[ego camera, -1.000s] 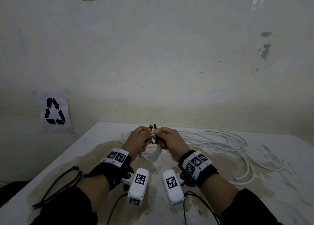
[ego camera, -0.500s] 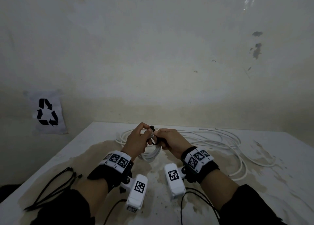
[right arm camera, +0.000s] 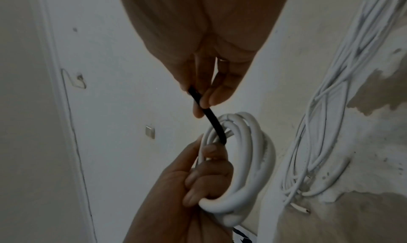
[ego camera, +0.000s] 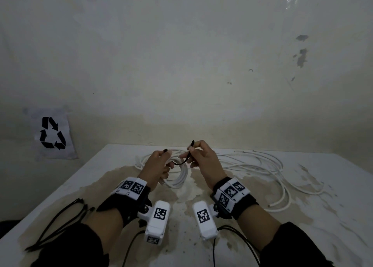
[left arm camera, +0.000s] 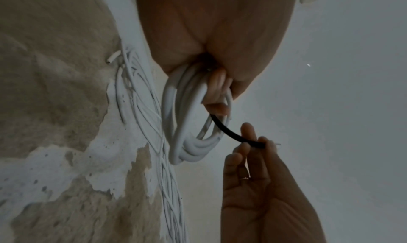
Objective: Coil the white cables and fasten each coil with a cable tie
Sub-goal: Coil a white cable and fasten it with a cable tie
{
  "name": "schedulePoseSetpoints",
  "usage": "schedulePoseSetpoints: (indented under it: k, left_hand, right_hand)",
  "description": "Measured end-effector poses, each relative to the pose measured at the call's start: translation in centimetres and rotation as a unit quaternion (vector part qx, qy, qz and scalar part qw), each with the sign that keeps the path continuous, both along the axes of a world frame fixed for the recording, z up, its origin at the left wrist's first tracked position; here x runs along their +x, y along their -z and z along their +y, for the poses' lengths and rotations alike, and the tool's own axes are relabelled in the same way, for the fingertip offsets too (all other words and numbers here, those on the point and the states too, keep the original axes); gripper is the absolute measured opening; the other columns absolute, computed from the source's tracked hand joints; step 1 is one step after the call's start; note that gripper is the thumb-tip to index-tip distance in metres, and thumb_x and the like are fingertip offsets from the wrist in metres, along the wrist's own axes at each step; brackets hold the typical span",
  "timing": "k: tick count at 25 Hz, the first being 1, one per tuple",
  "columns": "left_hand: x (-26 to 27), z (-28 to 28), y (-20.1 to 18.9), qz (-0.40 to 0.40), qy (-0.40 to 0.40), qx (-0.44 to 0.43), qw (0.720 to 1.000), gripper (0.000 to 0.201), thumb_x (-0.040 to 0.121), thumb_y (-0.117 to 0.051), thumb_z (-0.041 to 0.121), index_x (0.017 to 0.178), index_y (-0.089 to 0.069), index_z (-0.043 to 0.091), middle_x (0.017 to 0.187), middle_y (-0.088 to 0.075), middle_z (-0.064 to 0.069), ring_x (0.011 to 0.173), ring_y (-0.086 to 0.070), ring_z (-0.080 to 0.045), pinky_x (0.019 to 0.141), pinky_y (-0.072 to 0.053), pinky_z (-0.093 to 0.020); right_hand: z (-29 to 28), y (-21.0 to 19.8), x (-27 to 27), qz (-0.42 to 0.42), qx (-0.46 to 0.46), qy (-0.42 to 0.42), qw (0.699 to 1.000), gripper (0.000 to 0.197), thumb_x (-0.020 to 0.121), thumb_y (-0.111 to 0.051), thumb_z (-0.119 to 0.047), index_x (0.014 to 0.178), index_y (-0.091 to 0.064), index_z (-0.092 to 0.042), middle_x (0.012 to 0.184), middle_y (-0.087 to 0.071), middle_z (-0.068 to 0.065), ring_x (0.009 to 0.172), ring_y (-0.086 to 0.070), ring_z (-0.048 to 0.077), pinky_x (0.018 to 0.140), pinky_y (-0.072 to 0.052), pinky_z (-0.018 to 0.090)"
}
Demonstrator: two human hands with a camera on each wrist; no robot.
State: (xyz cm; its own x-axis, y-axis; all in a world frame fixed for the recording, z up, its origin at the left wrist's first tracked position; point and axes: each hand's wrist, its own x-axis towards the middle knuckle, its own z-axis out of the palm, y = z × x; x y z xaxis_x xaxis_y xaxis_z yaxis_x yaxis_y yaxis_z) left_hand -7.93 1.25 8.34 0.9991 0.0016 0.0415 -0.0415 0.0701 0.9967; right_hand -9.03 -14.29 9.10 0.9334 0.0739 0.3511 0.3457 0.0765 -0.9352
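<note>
1. The step in hand is fastening: the left hand (ego camera: 156,167) grips a finished white coil (ego camera: 178,176) above the bench (ego camera: 323,216), its fingers (right arm camera: 207,177) curled through the loop, with one end of a black cable tie (ego camera: 182,161) sticking up from its grip
2. The right hand (ego camera: 201,159) pinches the other part of that tie between thumb and fingertips (right arm camera: 216,97); the rest of its fingers hang loose. The tie sags in a slack arc between the two hands, not yet closed
3. The next move, as I judge it, calls for bringing the tie's two ends together around the bundled strands, feeding tail into head and pulling snug while the left hand keeps the turns from springing apart
4. Loose white cables (ego camera: 262,165) lie uncoiled on the bench at about 2 o'clock from the hands, so more coiling remains; spare black ties (ego camera: 66,216) lie at 8 o'clock
5. No brand or readable writing shows; a paper recycling symbol (ego camera: 52,132) hangs on the wall at 10 o'clock, and the wrist bands (ego camera: 230,192) carry square coded markers
</note>
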Motion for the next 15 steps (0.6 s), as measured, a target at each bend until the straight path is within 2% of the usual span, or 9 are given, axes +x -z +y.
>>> schedulePoseSetpoints:
  k: [2, 5, 7, 10, 13, 15]
  left_hand:
    - [0.1, 0.2, 0.2, 0.014, 0.006, -0.029, 0.999, 0.024, 0.099, -0.045, 0.023, 0.084, -0.054, 0.006, 0.056, -0.053, -0.005, 0.033, -0.031, -0.004, 0.033, -0.024, -0.014]
    - [0.4, 0.2, 0.5, 0.033, -0.015, -0.070, 0.997, 0.025, 0.098, -0.048, 0.021, 0.080, -0.054, 0.004, 0.060, -0.049, -0.008, 0.031, -0.030, -0.004, 0.032, -0.023, -0.015]
    - [0.5, 0.0, 0.6, 0.037, -0.015, -0.090, 0.995, 0.025, 0.097, -0.049, 0.021, 0.079, -0.055, 0.004, 0.059, -0.047, -0.008, 0.030, -0.030, -0.005, 0.032, -0.023, -0.015]
    - [0.4, -0.2, 0.3, 0.038, -0.006, -0.073, 0.997, 0.029, 0.097, -0.049, 0.020, 0.072, -0.056, 0.006, 0.048, -0.047, -0.002, 0.031, -0.030, -0.005, 0.033, -0.023, -0.015]
    - [0.3, -0.1, 0.4, 0.059, 0.008, -0.017, 0.998, 0.034, 0.096, -0.048, 0.021, 0.065, -0.052, 0.008, 0.040, -0.044, 0.002, 0.031, -0.029, -0.006, 0.034, -0.022, -0.016]
    - [0.5, 0.3, 0.6, 0.081, 0.015, 0.020, 0.996, 0.035, 0.097, -0.046, 0.020, 0.065, -0.053, 0.007, 0.039, -0.046, 0.001, 0.031, -0.030, -0.006, 0.034, -0.023, -0.017]
  right_hand:
    - [0.1, 0.2, 0.0, -0.016, 0.034, 0.020, 0.999, 0.018, 0.096, -0.049, -0.006, 0.080, -0.043, -0.009, 0.083, -0.070, 0.018, 0.062, -0.063, 0.019, 0.060, -0.052, 0.027]
    - [0.4, 0.4, -0.3, -0.029, 0.063, 0.015, 0.997, 0.020, 0.093, -0.050, 0.002, 0.079, -0.041, -0.009, 0.084, -0.067, 0.024, 0.062, -0.065, 0.027, 0.059, -0.055, 0.031]
    - [0.9, 0.9, -0.3, -0.052, 0.042, 0.015, 0.998, 0.021, 0.092, -0.051, 0.005, 0.079, -0.041, -0.008, 0.084, -0.066, 0.021, 0.061, -0.066, 0.025, 0.057, -0.055, 0.031]
    - [1.4, 1.9, -0.1, -0.076, 0.019, 0.033, 0.996, 0.020, 0.090, -0.053, 0.005, 0.078, -0.043, -0.008, 0.083, -0.066, 0.018, 0.063, -0.067, 0.023, 0.062, -0.056, 0.035]
    - [1.6, 2.6, -0.4, -0.104, -0.066, 0.069, 0.990, 0.017, 0.089, -0.060, -0.007, 0.079, -0.046, -0.009, 0.080, -0.066, 0.013, 0.072, -0.070, 0.023, 0.067, -0.058, 0.036]
    - [1.7, 3.0, -0.5, -0.139, -0.167, 0.087, 0.972, 0.022, 0.088, -0.062, -0.011, 0.074, -0.045, -0.017, 0.081, -0.066, 0.006, 0.076, -0.067, 0.017, 0.067, -0.054, 0.028]
